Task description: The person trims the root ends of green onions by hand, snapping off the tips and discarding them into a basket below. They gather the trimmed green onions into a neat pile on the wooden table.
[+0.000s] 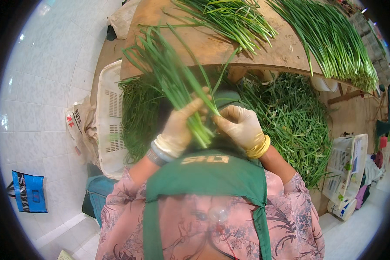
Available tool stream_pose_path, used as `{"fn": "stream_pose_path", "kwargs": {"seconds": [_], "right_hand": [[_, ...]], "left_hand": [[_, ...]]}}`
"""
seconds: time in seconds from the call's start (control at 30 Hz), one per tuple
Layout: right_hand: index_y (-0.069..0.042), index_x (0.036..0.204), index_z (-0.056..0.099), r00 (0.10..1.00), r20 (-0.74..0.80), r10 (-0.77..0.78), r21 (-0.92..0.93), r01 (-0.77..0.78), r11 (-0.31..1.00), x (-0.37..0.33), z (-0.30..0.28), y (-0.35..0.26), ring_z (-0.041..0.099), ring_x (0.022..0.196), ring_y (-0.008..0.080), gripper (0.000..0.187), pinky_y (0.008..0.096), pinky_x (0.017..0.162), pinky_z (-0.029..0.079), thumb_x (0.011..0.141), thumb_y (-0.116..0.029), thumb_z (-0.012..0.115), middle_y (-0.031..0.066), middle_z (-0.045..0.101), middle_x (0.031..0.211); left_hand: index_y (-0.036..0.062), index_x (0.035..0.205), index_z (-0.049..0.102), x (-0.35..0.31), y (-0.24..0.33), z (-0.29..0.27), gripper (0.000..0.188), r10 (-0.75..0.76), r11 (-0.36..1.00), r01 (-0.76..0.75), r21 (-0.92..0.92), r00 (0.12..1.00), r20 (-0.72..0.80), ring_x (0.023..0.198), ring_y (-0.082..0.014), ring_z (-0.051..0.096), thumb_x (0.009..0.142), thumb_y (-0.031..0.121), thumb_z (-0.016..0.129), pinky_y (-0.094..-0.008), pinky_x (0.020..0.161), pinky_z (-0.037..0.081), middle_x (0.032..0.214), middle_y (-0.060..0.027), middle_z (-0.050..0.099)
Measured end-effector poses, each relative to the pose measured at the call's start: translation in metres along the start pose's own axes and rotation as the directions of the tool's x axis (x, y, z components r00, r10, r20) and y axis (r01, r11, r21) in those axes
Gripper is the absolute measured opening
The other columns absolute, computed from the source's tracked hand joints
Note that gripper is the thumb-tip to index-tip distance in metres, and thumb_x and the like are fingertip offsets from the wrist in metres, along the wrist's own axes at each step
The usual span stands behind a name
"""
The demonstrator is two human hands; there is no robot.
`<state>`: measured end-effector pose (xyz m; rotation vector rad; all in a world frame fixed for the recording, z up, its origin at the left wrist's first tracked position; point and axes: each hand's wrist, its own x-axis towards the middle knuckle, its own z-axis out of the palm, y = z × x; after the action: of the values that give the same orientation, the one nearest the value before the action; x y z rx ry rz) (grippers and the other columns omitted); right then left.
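My left hand (183, 125), in a pale glove, is wrapped round a bunch of garlic chives (167, 82). The pale stem ends point down toward my apron, and the green leaves reach up over the table edge. My gloved right hand (242, 128) pinches the lower end of a few separate chive stalks (206, 97) between thumb and fingers, just right of the bunch. The bunch is slightly blurred. On the wooden table (190, 47) ahead lie a loose pile of chives (234, 21) and, at the right, a larger aligned pile (329, 43).
A white plastic basket (110, 121) of long chives stands at my left. Below the table on the right spreads a big heap of green leaves (286, 125). Another white crate (344, 167) is at far right. A sack (83, 128) and a blue bag (29, 191) lie left.
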<state>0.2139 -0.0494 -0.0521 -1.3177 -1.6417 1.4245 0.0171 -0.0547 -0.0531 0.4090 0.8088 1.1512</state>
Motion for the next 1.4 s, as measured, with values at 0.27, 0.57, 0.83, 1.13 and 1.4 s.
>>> {"fn": "stream_pose_path", "kwargs": {"seconds": [0.27, 0.57, 0.83, 1.13, 1.4], "right_hand": [[0.003, 0.103, 0.065, 0.995, -0.03, 0.096, 0.484, -0.07, 0.873, 0.016, 0.007, 0.002, 0.059, 0.077, 0.01, 0.023, 0.0265, 0.069, 0.049, 0.092, -0.016, 0.067, 0.0046, 0.066, 0.087], [-0.001, 0.089, 0.061, 0.964, -0.252, -0.082, -0.256, 0.016, 0.967, -0.049, -0.067, 0.066, 0.053, 0.067, 0.0094, 0.014, 0.0268, 0.062, 0.047, 0.091, -0.014, 0.068, 0.0045, 0.062, 0.075], [-0.007, 0.103, 0.065, 0.843, -0.222, -0.49, -0.792, 0.137, 0.595, 0.057, -0.101, -0.05, 0.068, 0.084, 0.0336, 0.031, 0.0436, 0.071, 0.055, 0.091, -0.036, 0.065, 0.0154, 0.068, 0.096], [-0.005, 0.093, 0.071, 0.908, -0.163, -0.387, -0.711, 0.164, 0.684, 0.146, -0.142, -0.093, 0.066, 0.071, 0.0211, 0.029, 0.0345, 0.068, 0.054, 0.095, -0.032, 0.061, 0.0106, 0.068, 0.077], [-0.001, 0.09, 0.068, 0.988, -0.14, -0.062, 0.089, 0.075, 0.993, 0.042, -0.068, -0.06, 0.054, 0.057, 0.0067, 0.017, 0.0238, 0.051, 0.043, 0.094, -0.016, 0.063, 0.0016, 0.063, 0.071]], "left_hand": [[0.0015, 0.124, 0.062, 0.008, -0.006, 0.005, 0.032, 0.048, 0.995, -0.044, 0.087, 0.998, -0.043, 0.102, -0.0157, 0.063, 0.093, 0.006, 0.067, -0.0296, 0.09, 0.052, 0.109, -0.0062, 0.068], [0.0004, 0.116, 0.062, 0.016, 0.01, 0.006, 0.023, 0.093, 0.956, -0.087, -0.279, 0.996, 0.007, 0.092, -0.0206, 0.065, 0.093, 0.004, 0.062, -0.0409, 0.098, 0.052, 0.098, -0.0076, 0.068], [0.0016, 0.119, 0.059, 0.02, 0.029, 0.0, 0.022, -0.056, 0.852, 0.155, -0.5, 0.977, 0.208, 0.052, -0.0063, 0.032, 0.1, 0.012, 0.056, -0.0233, 0.057, 0.039, 0.069, 0.0037, 0.03], [0.0026, 0.119, 0.06, 0.004, 0.064, -0.008, 0.025, 0.074, 0.942, -0.006, -0.336, 0.979, 0.188, 0.053, -0.0058, 0.035, 0.101, 0.019, 0.057, -0.0242, 0.061, 0.041, 0.071, 0.0048, 0.033], [0.0034, 0.123, 0.06, 0.006, 0.036, 0.015, 0.03, -0.025, 0.988, 0.021, -0.154, 0.999, -0.025, 0.074, -0.0106, 0.059, 0.098, 0.019, 0.062, -0.0296, 0.077, 0.05, 0.092, -0.0013, 0.066]]}}
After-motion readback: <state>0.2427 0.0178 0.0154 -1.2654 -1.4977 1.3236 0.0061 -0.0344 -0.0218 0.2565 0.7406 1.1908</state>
